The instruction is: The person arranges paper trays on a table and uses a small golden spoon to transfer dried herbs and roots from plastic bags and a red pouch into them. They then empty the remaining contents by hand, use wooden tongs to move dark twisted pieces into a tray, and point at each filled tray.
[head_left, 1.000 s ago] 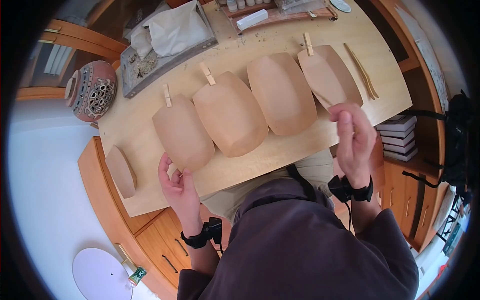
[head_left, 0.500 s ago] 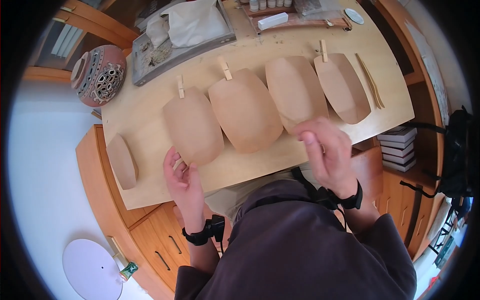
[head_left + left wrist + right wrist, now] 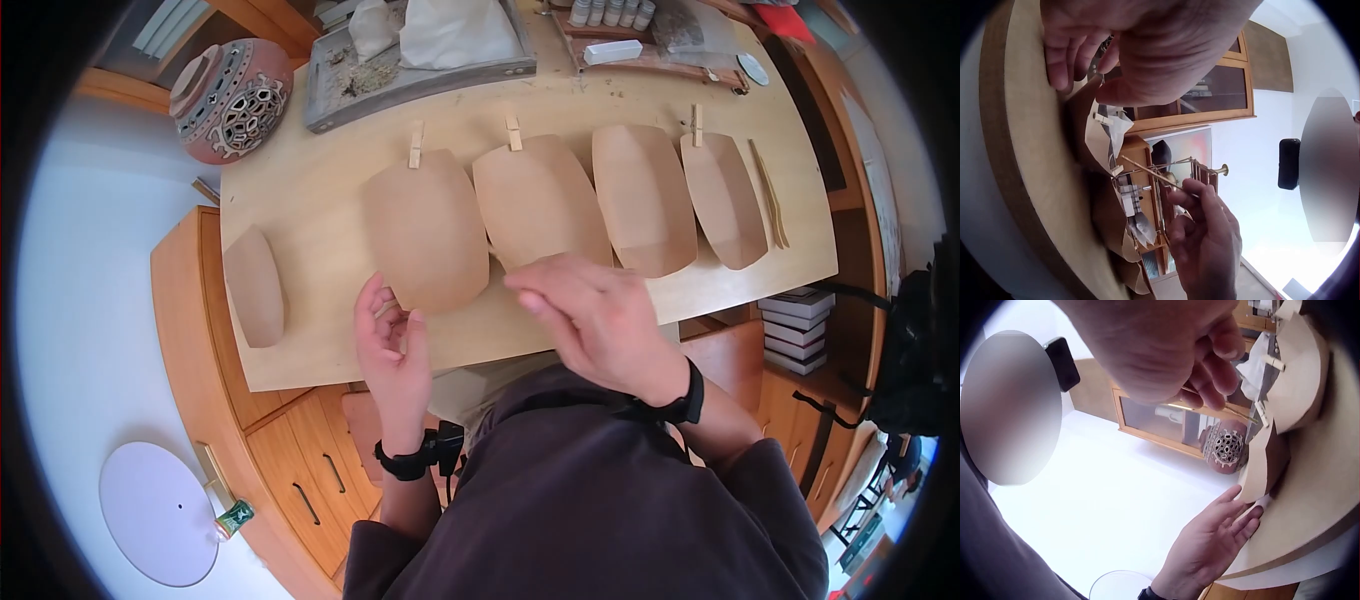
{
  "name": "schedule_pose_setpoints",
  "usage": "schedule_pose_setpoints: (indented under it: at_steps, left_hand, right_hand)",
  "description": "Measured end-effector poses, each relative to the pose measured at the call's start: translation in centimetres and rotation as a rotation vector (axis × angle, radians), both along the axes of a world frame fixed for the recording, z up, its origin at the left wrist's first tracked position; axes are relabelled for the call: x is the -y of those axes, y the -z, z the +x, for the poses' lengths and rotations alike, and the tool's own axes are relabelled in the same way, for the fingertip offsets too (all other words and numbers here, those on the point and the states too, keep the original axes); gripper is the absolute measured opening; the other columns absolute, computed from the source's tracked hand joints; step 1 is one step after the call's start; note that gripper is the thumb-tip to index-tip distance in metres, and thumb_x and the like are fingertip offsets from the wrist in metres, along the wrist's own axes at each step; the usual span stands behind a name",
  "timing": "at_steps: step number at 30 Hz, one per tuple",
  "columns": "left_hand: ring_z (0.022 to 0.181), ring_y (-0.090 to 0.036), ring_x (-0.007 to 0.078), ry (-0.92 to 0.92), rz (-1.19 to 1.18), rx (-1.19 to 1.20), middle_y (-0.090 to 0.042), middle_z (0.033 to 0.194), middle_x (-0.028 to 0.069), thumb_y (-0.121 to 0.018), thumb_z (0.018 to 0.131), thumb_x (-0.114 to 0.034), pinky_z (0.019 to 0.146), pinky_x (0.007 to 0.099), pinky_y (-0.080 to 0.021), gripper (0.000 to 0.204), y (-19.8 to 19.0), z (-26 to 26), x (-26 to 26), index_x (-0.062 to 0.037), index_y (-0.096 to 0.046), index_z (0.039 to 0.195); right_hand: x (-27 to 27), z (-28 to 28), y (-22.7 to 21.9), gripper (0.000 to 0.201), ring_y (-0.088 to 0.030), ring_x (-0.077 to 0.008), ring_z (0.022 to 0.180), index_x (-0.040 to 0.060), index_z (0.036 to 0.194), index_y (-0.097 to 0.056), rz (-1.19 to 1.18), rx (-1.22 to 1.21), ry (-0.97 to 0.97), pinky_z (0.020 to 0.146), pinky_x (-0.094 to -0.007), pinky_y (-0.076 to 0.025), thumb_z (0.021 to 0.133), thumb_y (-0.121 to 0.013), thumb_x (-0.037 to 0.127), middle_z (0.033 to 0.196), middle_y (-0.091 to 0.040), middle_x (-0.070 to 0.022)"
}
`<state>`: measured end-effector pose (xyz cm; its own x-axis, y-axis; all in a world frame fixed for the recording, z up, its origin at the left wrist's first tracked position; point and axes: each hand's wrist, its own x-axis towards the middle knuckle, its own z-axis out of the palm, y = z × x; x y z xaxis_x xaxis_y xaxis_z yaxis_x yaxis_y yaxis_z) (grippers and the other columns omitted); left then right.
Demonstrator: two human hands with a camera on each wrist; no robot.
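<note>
Several brown paper boat trays lie in a row on the wooden table (image 3: 300,200). My left hand (image 3: 390,335) rests with straight fingers against the near end of the leftmost clipped tray (image 3: 425,235), which has a clothespin (image 3: 415,145) on its far end. My right hand (image 3: 535,295) hovers just right of it, over the near end of the second tray (image 3: 540,205). It pinches a thin wooden stick (image 3: 1154,175), also seen in the right wrist view (image 3: 1238,414). In the head view the stick is hidden by the hand.
Two more trays (image 3: 645,195) (image 3: 725,200) lie to the right, with thin sticks (image 3: 770,195) beyond them. A lone tray (image 3: 255,285) sits at the left edge. A pierced clay pot (image 3: 230,100) and a grey tray (image 3: 420,75) stand at the back. Drawers (image 3: 300,470) are below.
My right hand has swept left from the right end of the row to the second tray's near end. The left hand has stayed at the leftmost clipped tray.
</note>
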<state>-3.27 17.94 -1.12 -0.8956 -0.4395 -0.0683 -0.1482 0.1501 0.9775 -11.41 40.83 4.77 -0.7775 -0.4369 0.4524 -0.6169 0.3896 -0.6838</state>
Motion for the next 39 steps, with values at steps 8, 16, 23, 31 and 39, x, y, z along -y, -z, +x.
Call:
schedule_pose_setpoints:
  at_steps: [8,16,23,31,39]
  left_hand:
    - [0.11,-0.064,0.0141,0.021,-0.002,0.017,-0.059,0.132,0.009,-0.06,0.101,0.008,0.092,0.025,-0.051,0.061,-0.1,0.1,0.1,-0.0021,-0.039,0.157]
    - [0.108,-0.065,0.0169,0.01,-0.008,0.019,-0.062,0.131,0.0102,-0.063,0.099,0.005,0.093,0.03,-0.052,0.063,-0.1,-0.1,0.1,-0.0047,-0.042,0.157]
    - [0.109,-0.064,0.0156,0.024,-0.035,0.027,-0.058,0.134,0.0098,-0.06,0.101,0.006,0.094,0.0276,-0.051,0.062,-0.3,-0.2,0.0,-0.0021,-0.038,0.158]
    - [0.109,-0.065,0.0151,-0.001,-0.042,0.041,-0.058,0.135,0.01,-0.063,0.102,0.0,0.089,0.0278,-0.052,0.062,-1.0,-0.4,-0.4,-0.0035,-0.038,0.159]
    - [0.107,-0.065,0.0154,-0.041,-0.108,0.097,-0.055,0.135,0.0105,-0.065,0.105,-0.008,0.085,0.0275,-0.053,0.06,-1.6,-1.1,-1.1,-0.0036,-0.039,0.158]
  right_hand:
    - [2.7,-0.6,0.7,0.012,-0.073,-0.0278,0.078,0.0046,0.105,-0.07,0.218,0.039,-0.128,0.063,-0.0389,-0.058,0.097,-0.071,0.013,0.092,-0.072,-0.0084]
    - [-1.0,-0.6,-0.8,0.01,-0.071,-0.0267,0.071,0.0043,0.107,-0.074,-0.044,-0.055,0.057,0.062,-0.0361,-0.056,0.097,-0.072,0.008,0.09,-0.074,-0.0091]
    - [-4.2,0.6,0.3,0.006,-0.068,-0.0284,0.069,0.0015,0.103,-0.074,-0.015,0.11,0.235,0.06,-0.0367,-0.052,0.099,-0.069,0.003,0.088,-0.073,-0.0124]
    - [-5.5,1.0,0.3,0.006,-0.064,-0.0286,0.066,0.0017,0.102,-0.073,-0.037,0.156,0.239,0.059,-0.0354,-0.05,0.1,-0.068,0.003,0.086,-0.071,-0.012]
    - [-9.4,1.0,0.3,0.01,-0.063,-0.0253,0.065,0.0022,0.103,-0.073,-0.032,0.123,0.506,0.059,-0.0323,-0.048,0.104,-0.064,0.006,0.084,-0.07,-0.0117]
